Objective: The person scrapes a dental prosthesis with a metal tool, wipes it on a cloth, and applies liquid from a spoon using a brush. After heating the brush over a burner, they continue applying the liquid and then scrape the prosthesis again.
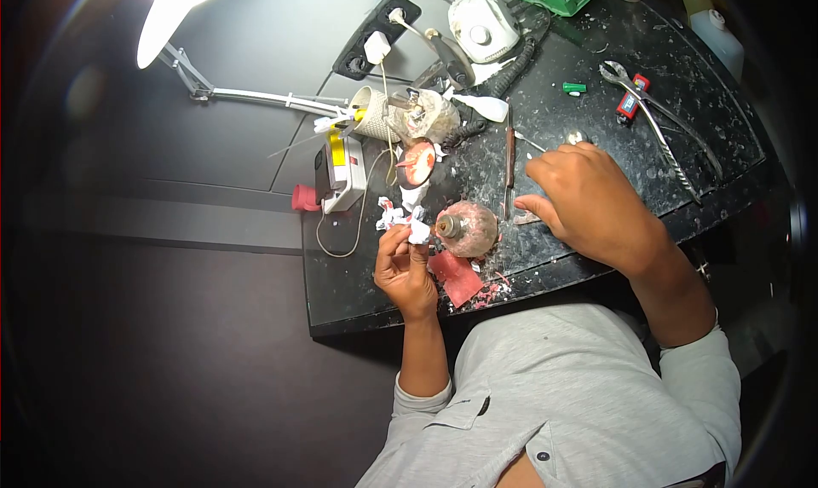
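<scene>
My left hand (406, 272) pinches a crumpled white piece of tissue or paper (418, 232), with more red-stained white scraps (389, 214) just beyond it. Right beside these fingers stands a round, wax-smeared burner bottle (474, 231) with a metal neck. A flat red wax sheet (457, 277) lies below the bottle, among pink crumbs. Over the table to the right, my right hand (592, 200) is bent downward, its thumb apart from the curled fingers. A thin metal rod (530, 141) runs beneath those fingers, near a small shiny round object (577, 137). Nothing shows clearly in its grasp.
A brown-handled slim tool (510, 160) lies between the hands. Farther back are a round reddish piece (417, 164), a mesh cup (375, 115), a white device (482, 29) and a power strip (375, 36). Pliers (656, 126) and a red lighter (633, 98) lie at right.
</scene>
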The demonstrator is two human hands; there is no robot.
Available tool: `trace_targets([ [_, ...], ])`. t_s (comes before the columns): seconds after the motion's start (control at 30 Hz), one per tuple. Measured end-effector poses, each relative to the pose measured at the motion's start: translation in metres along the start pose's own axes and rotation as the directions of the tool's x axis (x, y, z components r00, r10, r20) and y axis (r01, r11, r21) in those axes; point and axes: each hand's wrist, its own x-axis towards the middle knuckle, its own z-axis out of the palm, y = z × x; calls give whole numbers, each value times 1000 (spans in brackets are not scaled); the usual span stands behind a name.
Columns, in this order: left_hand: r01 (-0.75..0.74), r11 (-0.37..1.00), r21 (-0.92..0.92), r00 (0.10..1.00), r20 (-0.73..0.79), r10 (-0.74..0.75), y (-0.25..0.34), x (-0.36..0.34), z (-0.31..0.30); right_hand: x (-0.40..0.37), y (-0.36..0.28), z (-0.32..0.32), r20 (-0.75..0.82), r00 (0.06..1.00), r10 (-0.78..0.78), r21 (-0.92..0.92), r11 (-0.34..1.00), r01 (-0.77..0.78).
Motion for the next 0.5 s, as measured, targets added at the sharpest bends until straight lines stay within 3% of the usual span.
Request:
trace_targets([
  [0.33, -153, 971, 186, 988, 60, 144, 11, 7, 3, -1, 1, 2, -6, 1000, -7, 8, 1000, 7],
  [0.5, -125, 966, 225, 992, 58, 114, 16, 7, 6, 0, 1, 2, 34, 999, 40, 60, 997, -42],
])
